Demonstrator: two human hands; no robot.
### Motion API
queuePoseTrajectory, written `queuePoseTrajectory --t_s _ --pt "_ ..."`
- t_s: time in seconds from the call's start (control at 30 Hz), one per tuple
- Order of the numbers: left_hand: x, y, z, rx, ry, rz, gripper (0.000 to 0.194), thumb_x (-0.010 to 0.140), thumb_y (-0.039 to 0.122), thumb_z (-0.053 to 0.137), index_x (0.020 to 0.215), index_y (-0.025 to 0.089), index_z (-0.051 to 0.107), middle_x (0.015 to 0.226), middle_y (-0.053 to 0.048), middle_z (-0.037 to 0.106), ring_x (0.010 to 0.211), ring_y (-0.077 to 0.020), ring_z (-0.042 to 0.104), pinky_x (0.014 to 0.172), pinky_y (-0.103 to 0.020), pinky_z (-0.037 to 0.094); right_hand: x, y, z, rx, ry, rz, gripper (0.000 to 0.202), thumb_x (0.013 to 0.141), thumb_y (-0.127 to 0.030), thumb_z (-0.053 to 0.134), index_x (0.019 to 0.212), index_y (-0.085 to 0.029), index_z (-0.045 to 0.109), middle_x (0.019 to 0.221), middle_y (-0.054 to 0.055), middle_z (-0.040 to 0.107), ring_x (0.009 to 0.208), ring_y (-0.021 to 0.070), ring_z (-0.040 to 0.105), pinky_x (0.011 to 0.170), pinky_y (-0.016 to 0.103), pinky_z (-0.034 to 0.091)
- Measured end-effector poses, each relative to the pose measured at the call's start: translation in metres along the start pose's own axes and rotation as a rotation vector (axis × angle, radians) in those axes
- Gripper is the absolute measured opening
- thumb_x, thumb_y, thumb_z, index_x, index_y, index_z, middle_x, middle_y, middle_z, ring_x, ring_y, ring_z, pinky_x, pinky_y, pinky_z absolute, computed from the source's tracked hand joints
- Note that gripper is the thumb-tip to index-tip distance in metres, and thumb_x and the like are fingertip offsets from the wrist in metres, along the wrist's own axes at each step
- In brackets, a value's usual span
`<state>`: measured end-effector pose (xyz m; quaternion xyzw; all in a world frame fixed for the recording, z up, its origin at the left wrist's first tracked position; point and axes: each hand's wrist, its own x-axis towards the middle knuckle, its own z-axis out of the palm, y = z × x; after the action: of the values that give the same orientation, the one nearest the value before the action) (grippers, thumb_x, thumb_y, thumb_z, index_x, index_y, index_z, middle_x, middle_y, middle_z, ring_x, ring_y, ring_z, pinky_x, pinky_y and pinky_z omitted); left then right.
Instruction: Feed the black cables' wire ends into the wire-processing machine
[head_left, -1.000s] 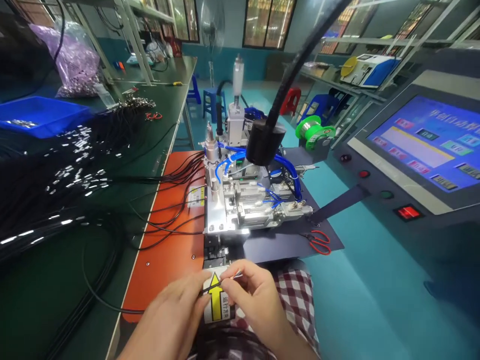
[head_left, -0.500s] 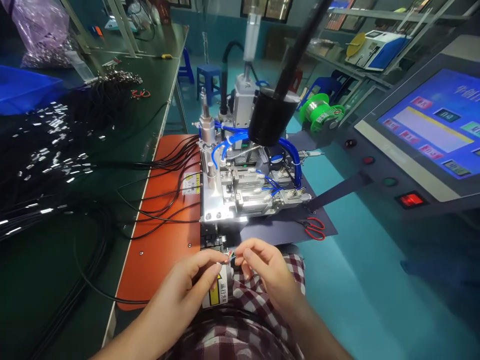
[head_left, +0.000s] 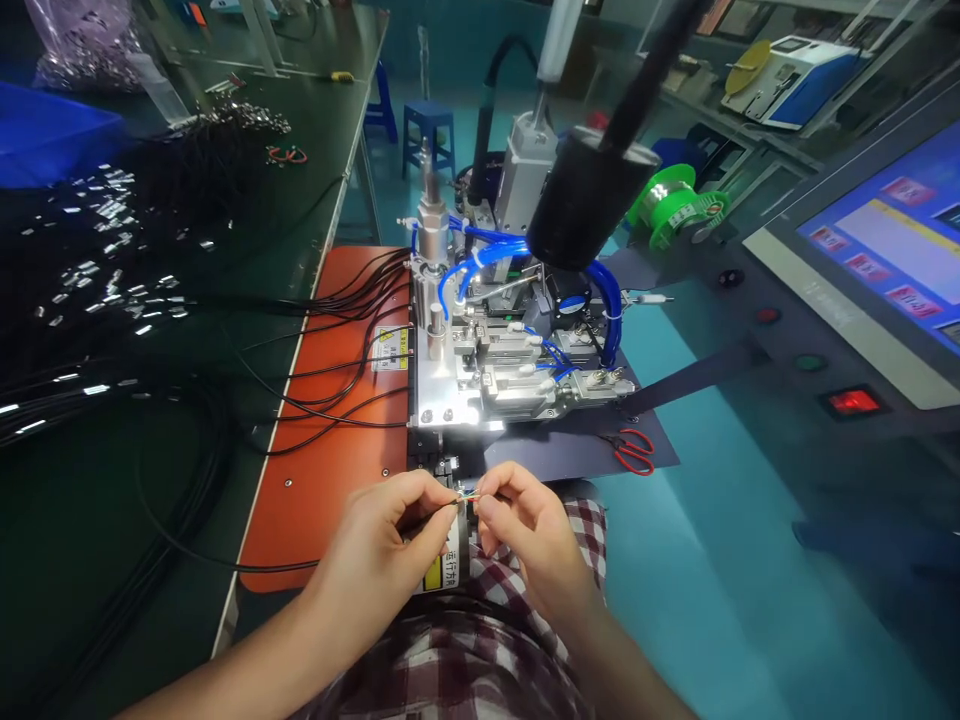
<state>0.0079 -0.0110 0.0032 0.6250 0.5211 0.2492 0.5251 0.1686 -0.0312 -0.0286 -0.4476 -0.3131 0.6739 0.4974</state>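
Between thumb and index finger, my left hand [head_left: 409, 525] pinches a black cable [head_left: 431, 517] close to its stripped end. Thin coloured wires [head_left: 469, 496] stick out of that end toward the right. My right hand [head_left: 529, 520] has its thumb and fingertips closed on the tips of these wires. Both hands are above my lap, in front of the metal machine [head_left: 517, 360]. A cylinder with a yellow and white label [head_left: 450, 568] shows partly behind my left fingers.
Several black cables run across the orange plate [head_left: 330, 480] into the machine. Red-handled scissors [head_left: 634, 452] lie on the dark shelf at the right. A control panel [head_left: 885, 290] stands further right. Bundled cables [head_left: 180, 500] cover the dark table on the left.
The camera view has shifted a little. My left fingers now pinch the black cable visibly, and the coloured wires stretch straighter between both hands, with my right fingertips closed on them.
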Motion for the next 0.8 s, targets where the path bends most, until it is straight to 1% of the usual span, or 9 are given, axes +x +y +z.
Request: queuePoseTrajectory --t_s 0.13,0.27,0.37,0.47,0.53,0.6,0.73,0.8 --pt "-0.0007 -0.0005 0.0007 -0.039 0.003 -0.004 0.012 0.084 0.025 0.057 0.077 0.017 0.064 0.067 0.001 0.062 0.061 -0.0118 0.055 0.055 -0.021 0.042 0.0018 0.0025 -0.0008 0.009 -0.009 0.0 0.019 0.077 -0.029 0.072 0.078 -0.018 0.057 0.067 -0.005 0.053 0.05 0.006 0.048 0.048 0.016 0.038" --pt "0.001 0.0022 0.0018 -0.175 -0.012 -0.079 0.011 0.082 0.025 0.059 0.077 0.016 0.062 0.064 0.002 0.059 0.055 -0.0094 0.05 0.05 -0.019 0.039 0.0021 0.0052 0.0002 -0.026 -0.001 -0.005 0.016 0.079 -0.029 0.071 0.077 -0.016 0.063 0.065 -0.003 0.056 0.048 0.0059 0.046 0.047 0.016 0.038" --pt "0.0031 0.0055 0.0012 -0.278 -0.043 -0.134 0.014 0.081 0.028 0.06 0.075 0.015 0.061 0.06 0.003 0.057 0.049 -0.0071 0.045 0.045 -0.017 0.034 0.0017 0.0066 0.0023 -0.021 0.009 -0.025 0.017 0.079 -0.029 0.07 0.073 -0.015 0.062 0.059 -0.004 0.053 0.047 0.0059 0.044 0.047 0.016 0.036" --pt "0.0046 0.0076 -0.001 -0.371 -0.089 -0.168 0.015 0.082 0.031 0.06 0.083 0.016 0.062 0.056 0.006 0.051 0.045 -0.0055 0.041 0.041 -0.016 0.028 0.001 0.0067 0.0033 -0.009 -0.019 -0.037 0.018 0.081 -0.029 0.068 0.071 -0.016 0.06 0.055 -0.005 0.05 0.047 0.0063 0.042 0.048 0.017 0.035" --pt "0.0055 0.0076 -0.0026 -0.435 -0.129 -0.205 0.02 0.082 0.034 0.06 0.091 0.017 0.062 0.057 0.005 0.053 0.045 -0.0059 0.043 0.042 -0.016 0.029 0.0004 0.0067 0.0032 -0.015 -0.046 -0.035 0.019 0.082 -0.028 0.068 0.071 -0.016 0.059 0.055 -0.005 0.05 0.047 0.0065 0.041 0.049 0.017 0.035" --pt "0.0066 0.0066 -0.0035 -0.475 -0.155 -0.252 0.023 0.082 0.036 0.061 0.094 0.016 0.062 0.056 0.004 0.055 0.045 -0.0067 0.045 0.042 -0.016 0.029 -0.0003 0.0075 0.0027 -0.026 -0.068 -0.027 0.018 0.082 -0.028 0.067 0.072 -0.016 0.059 0.055 -0.005 0.05 0.048 0.0065 0.041 0.05 0.018 0.035" --pt "0.0085 0.0037 -0.0033 -0.494 -0.142 -0.328 0.02 0.081 0.035 0.063 0.086 0.015 0.062 0.045 0.006 0.049 0.042 -0.0053 0.037 0.042 -0.016 0.023 -0.0009 0.01 0.0018 -0.037 -0.092 -0.013 0.018 0.083 -0.028 0.066 0.073 -0.016 0.059 0.056 -0.005 0.049 0.049 0.0069 0.04 0.049 0.018 0.034" --pt "0.0084 0.0028 -0.0026 -0.527 -0.137 -0.343 0.019 0.08 0.034 0.064 0.082 0.015 0.062 0.043 0.007 0.048 0.041 -0.005 0.034 0.041 -0.017 0.021 -0.001 0.0104 0.0016 -0.037 -0.103 -0.012 0.018 0.083 -0.029 0.066 0.072 -0.016 0.058 0.057 -0.005 0.049 0.049 0.0071 0.04 0.049 0.018 0.034"
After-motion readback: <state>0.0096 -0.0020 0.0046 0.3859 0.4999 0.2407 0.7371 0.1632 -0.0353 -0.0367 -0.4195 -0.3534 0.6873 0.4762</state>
